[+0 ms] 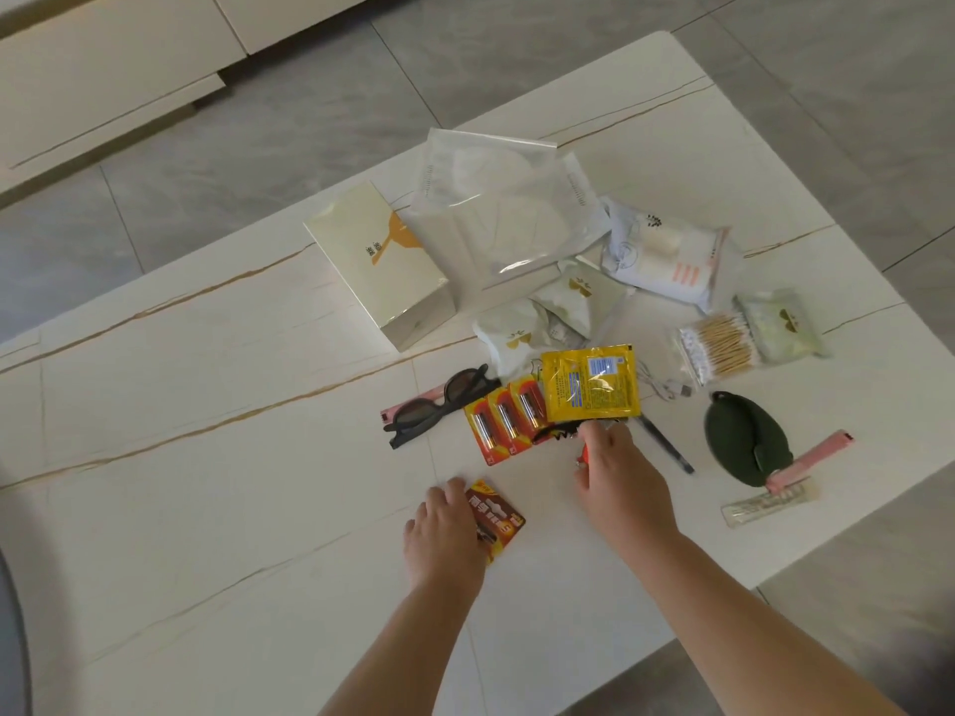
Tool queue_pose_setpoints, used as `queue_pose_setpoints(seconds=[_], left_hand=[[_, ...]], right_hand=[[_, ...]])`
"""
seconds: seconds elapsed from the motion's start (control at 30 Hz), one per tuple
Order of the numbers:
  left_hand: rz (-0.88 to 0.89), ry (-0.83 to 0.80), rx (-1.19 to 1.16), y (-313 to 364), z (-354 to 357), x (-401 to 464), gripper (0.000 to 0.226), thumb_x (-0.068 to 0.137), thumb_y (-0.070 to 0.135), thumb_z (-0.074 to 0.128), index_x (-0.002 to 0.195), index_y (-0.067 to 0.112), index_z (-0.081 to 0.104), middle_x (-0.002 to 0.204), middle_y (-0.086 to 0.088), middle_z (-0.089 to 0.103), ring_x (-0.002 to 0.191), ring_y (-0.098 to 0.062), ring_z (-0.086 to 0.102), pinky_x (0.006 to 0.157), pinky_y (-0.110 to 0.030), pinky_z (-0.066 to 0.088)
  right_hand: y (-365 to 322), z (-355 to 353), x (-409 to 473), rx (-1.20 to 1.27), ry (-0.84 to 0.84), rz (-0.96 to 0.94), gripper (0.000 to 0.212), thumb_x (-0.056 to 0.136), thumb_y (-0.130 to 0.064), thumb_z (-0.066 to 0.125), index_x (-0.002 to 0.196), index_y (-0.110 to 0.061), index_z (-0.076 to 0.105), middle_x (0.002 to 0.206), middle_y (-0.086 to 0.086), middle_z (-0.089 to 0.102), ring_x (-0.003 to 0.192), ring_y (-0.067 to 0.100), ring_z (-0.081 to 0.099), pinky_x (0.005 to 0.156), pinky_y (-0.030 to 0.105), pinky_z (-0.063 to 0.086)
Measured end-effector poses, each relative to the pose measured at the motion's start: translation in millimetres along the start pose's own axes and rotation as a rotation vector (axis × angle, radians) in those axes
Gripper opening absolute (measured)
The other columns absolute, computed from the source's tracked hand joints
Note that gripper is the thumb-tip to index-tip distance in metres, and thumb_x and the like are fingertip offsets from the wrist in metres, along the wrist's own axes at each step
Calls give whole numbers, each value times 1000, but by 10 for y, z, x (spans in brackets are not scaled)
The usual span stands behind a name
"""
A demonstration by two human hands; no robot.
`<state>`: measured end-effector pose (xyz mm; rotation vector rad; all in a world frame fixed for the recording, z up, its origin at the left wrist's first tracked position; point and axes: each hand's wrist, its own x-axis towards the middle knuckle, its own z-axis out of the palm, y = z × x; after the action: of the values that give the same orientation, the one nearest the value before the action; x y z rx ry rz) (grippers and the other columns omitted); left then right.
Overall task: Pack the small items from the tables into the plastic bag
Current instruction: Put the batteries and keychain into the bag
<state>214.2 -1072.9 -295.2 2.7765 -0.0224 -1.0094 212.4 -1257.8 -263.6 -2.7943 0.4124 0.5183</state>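
Small items lie scattered on a white marble table (206, 457). My left hand (444, 529) rests on a red battery card (498, 519) near the front. My right hand (620, 472) pinches the lower edge of a yellow sachet (589, 382), lifted a little, with something red under the palm. Beside it sit a red pack of batteries (504, 418) and black sunglasses (439, 405). Clear plastic bags (496, 209) lie at the back, partly over a cream box (377, 261).
To the right are cotton swabs (718, 346), a green pouch (744, 439), a black pen (666, 444), pink sticks (811, 457), a white cable (666, 390), wet-wipe packs (666, 258) and tissue packets (563, 302). The table edge runs near right; grey tiled floor surrounds it.
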Motion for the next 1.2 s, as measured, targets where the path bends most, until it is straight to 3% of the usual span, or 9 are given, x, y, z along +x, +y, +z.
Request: queue_pose_setpoints(seconds=[0.17,0.43,0.57,0.63,0.77,0.87,0.97,1.07,1.2], left_hand=[[54,-72,-38,-8,-113,85,54,85,39,64,129,25,37,121,3,49,109,-13,55,89,-27,51],[69,-114,-33,62,-213,146,42,91,37,55,128,29,36,115,5,59,99,-12,61,77,-26,53],[60,-124,-38,130,-278,117,41,92,36,53,129,27,38,119,3,59,102,-14,61,78,-26,53],[37,-135,-97,176,-322,83,40,93,33,52,130,26,40,121,3,59,100,-14,61,73,-23,50],[1,-156,-336,320,-467,-36,36,92,21,52,127,25,46,116,2,62,87,-11,55,60,-17,46],[-6,-177,-516,498,-632,-222,41,87,12,56,127,22,50,101,4,61,85,-14,61,67,-25,54],[12,-228,-619,720,-778,-500,39,86,10,58,123,18,53,94,4,61,79,-13,63,65,-24,56],[61,-284,-682,976,-889,-810,30,85,8,60,115,16,58,85,5,62,71,-9,62,58,-19,53],[129,-392,-695,1410,-976,-1283,17,88,7,58,100,18,60,81,0,67,66,-12,65,54,-17,52]], right_hand=[[21,-1,219,-70,-60,-60,38,93,-19,51,130,-25,41,107,1,53,89,18,60,58,25,37],[1,107,246,-147,-55,-31,24,93,-17,52,117,-18,47,107,3,55,92,22,60,61,28,39],[102,98,113,39,-76,-45,28,92,-31,55,117,-18,51,114,2,51,91,19,62,65,26,47],[135,54,12,159,-80,11,26,93,-31,55,115,-19,51,107,0,58,92,19,63,66,27,48],[210,-116,-231,524,-108,257,21,91,-35,56,101,-17,53,84,-3,63,77,17,62,58,25,42],[340,-326,-508,932,-141,477,18,87,-32,61,91,-15,60,68,0,62,58,15,59,51,27,48],[537,-567,-902,1212,-166,647,18,87,-28,63,96,-13,62,77,8,63,64,19,61,55,31,54],[727,-833,-1337,1457,-105,772,14,90,-25,62,96,-13,60,86,11,65,67,21,70,57,35,59],[958,-1153,-1959,1550,82,801,5,88,-15,63,87,-10,61,75,7,65,48,12,62,42,21,44]])
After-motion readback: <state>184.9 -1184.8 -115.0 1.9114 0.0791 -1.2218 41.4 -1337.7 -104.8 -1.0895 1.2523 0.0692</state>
